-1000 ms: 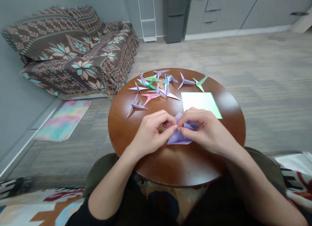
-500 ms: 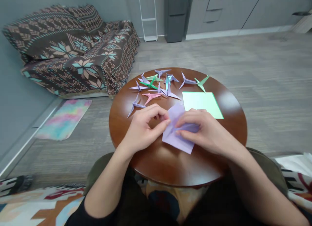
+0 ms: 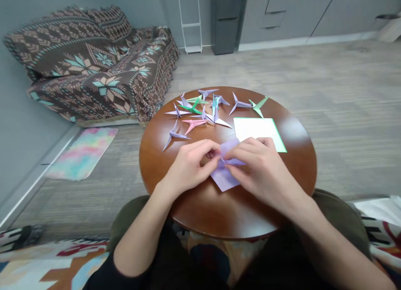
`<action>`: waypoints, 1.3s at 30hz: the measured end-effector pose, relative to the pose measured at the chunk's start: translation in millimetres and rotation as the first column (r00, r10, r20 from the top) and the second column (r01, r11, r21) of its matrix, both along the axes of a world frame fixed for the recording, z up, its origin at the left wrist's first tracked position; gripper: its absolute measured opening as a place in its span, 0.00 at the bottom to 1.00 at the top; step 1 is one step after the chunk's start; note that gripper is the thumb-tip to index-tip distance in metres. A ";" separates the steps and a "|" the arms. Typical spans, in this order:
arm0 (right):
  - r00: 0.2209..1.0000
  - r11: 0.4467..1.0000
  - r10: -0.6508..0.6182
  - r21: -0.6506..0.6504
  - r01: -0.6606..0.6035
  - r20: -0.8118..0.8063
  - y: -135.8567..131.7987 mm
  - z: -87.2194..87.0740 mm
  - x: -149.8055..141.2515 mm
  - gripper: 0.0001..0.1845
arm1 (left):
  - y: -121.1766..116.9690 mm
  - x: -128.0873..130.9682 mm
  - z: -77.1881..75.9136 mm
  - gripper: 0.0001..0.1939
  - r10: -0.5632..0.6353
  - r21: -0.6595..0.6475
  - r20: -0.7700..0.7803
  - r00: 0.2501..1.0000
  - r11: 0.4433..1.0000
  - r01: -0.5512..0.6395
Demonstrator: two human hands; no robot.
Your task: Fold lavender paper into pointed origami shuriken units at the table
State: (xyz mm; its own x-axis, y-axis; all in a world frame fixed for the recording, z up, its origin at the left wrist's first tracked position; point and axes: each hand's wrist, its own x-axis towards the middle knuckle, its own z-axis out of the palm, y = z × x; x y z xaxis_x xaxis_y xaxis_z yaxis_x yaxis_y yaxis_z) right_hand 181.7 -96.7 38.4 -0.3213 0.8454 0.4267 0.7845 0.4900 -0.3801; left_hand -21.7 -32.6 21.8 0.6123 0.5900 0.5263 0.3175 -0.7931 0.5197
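A sheet of purple origami paper (image 3: 224, 179) with a raised fold near its middle is held above the near half of the round wooden table (image 3: 200, 217). My left hand (image 3: 196, 162) pinches its left side between thumb and fingers. From the right, my right hand (image 3: 253, 160) grips the fold with thumb and fingertips, covering much of the paper's right side. Just beyond my right hand lies a stack of square paper (image 3: 258, 129), pale on top with a green edge. The folded pink paper crane (image 3: 194, 124) is past my left hand.
Several folded paper cranes stand across the table's far left, among them a purple one (image 3: 173, 134) and a dark green one (image 3: 192, 106). A light green crane (image 3: 258, 106) is near the back edge. Beyond are a covered sofa (image 3: 115, 81) and a pastel mat (image 3: 83, 152).
The purple paper has turned, so its lower corner now points toward me. Both hands have drawn closer together at the fold, still holding the paper.
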 end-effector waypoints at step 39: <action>0.794 0.898 -0.088 -0.394 -0.198 -0.601 20.2 -15.1 21.5 0.08 | -7.1 4.2 4.4 0.02 0.114 -0.347 0.223 0.968 0.938 -0.031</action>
State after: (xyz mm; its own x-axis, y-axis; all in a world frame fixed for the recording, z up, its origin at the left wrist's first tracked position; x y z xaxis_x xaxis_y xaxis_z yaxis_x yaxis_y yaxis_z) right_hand 203.2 -76.5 23.3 -0.1777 0.9715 0.1569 0.3074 0.2063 -0.9290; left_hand -17.5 -39.7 26.2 0.4434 0.7961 0.4118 0.2025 -0.5365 0.8192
